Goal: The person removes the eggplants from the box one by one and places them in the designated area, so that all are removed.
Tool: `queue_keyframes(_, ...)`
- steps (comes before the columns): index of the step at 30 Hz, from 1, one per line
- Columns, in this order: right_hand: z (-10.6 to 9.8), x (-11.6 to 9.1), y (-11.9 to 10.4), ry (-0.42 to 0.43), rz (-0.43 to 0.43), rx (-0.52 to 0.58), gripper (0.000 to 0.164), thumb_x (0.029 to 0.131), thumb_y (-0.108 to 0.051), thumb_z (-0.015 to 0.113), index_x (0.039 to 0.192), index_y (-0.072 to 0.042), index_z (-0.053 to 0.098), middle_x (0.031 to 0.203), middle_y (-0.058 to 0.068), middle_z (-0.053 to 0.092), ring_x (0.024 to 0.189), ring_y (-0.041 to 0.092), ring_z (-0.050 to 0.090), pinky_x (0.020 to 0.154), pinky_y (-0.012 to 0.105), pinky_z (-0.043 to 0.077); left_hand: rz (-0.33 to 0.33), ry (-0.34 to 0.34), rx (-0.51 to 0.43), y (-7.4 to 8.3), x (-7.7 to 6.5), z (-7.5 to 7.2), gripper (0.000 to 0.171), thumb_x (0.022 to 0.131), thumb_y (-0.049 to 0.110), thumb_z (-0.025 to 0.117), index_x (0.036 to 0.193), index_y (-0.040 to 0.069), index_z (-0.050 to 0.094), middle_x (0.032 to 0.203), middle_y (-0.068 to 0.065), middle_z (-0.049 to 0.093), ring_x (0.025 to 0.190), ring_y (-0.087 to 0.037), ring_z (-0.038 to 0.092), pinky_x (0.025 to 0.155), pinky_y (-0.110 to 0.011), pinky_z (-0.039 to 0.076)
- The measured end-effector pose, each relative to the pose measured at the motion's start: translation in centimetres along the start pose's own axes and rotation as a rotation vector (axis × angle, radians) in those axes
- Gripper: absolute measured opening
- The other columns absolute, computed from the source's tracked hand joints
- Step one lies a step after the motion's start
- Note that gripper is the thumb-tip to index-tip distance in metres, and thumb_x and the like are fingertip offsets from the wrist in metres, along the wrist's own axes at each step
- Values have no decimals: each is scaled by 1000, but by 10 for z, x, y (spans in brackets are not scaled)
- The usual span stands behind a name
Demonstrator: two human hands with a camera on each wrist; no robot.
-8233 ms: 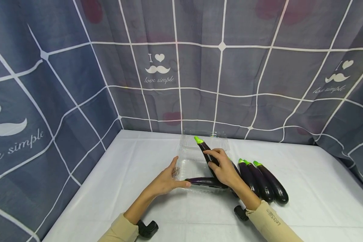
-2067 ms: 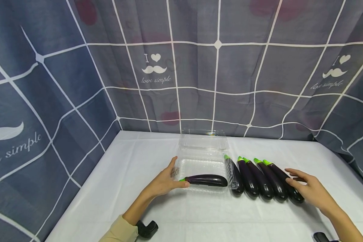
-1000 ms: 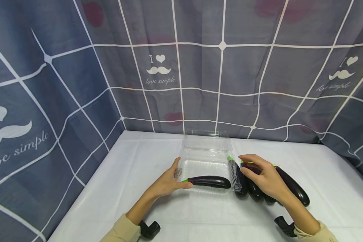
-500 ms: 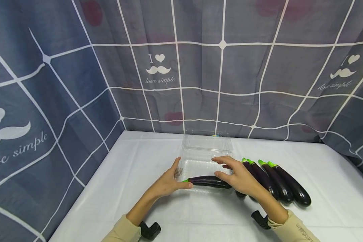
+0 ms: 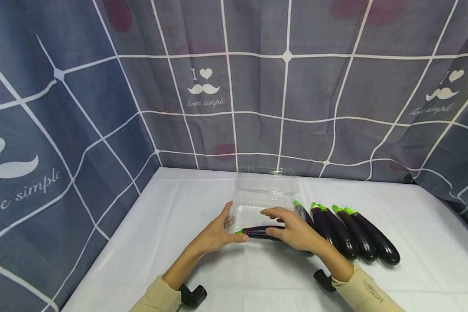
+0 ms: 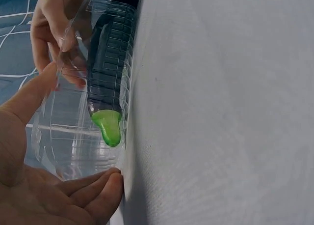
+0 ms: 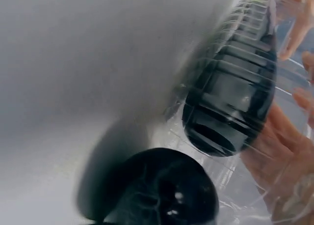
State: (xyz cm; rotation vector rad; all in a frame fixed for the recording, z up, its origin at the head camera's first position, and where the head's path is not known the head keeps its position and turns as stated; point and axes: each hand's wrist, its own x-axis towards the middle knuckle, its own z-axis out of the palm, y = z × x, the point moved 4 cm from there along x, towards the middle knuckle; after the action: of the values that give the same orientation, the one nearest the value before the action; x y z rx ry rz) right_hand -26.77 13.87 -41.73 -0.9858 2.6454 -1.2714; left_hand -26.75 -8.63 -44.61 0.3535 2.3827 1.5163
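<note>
A clear plastic clamshell box (image 5: 267, 184) stands with its lid laid back. One dark eggplant (image 5: 257, 232) lies crosswise in its near part, green cap to the left, its right end hidden by my right hand. My left hand (image 5: 212, 234) holds the box's left end, thumb at the front and fingers behind. Over the box's right half is my right hand (image 5: 296, 229), fingers loosely bent and spread, nothing seen between them; whether it touches the eggplant I cannot tell. The left wrist view shows this eggplant (image 6: 105, 63) through the ribbed plastic, cap end nearest.
Several eggplants (image 5: 376, 238) lie side by side on the white tablecloth (image 5: 273, 290), right of the box. The nearest of them (image 5: 305, 213) lies against the box's right side. A grey-blue checked curtain (image 5: 257, 95) closes off the back and sides.
The eggplant my right hand held over the box 8.2 s ago now lies in the row. That hand has since swept left from the row's far end to above the box. My left hand stays put.
</note>
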Motion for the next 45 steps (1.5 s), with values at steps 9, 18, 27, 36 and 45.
queue_keyframes(9,6,3,8,-80,12,-84,48,90,-14,72,135,-1,58,127,16,63,110,34,61,89,49,49,-22,10,23,1,-1,-1,119,74,41,86,160,17,7,156,-23,28,142,-35,28,108,-61,26)
queue_keyframes(18,10,2,8,-105,-3,-168,42,91,-9,69,133,-10,63,126,7,65,112,26,60,89,46,49,-7,23,18,-1,0,0,115,76,36,86,160,15,9,155,-24,29,142,-37,28,107,-63,25)
queue_keyframes(27,12,0,4,-87,-31,-221,38,94,-4,65,131,-13,66,121,2,66,110,21,61,89,44,49,-6,24,9,-2,-1,1,116,76,33,86,160,15,9,156,-23,28,143,-35,26,110,-59,24)
queue_keyframes(36,11,1,2,-8,-70,-274,39,92,8,60,123,-14,69,102,3,59,86,14,54,75,35,46,-6,22,1,-1,0,0,115,77,34,86,160,14,8,156,-26,26,143,-38,26,111,-57,25)
queue_keyframes(45,10,2,2,107,-51,-265,37,97,5,54,126,-15,68,107,3,65,98,20,60,83,43,49,-16,29,-1,-2,-1,-1,115,77,34,86,160,14,9,153,-30,30,142,-39,29,110,-56,28)
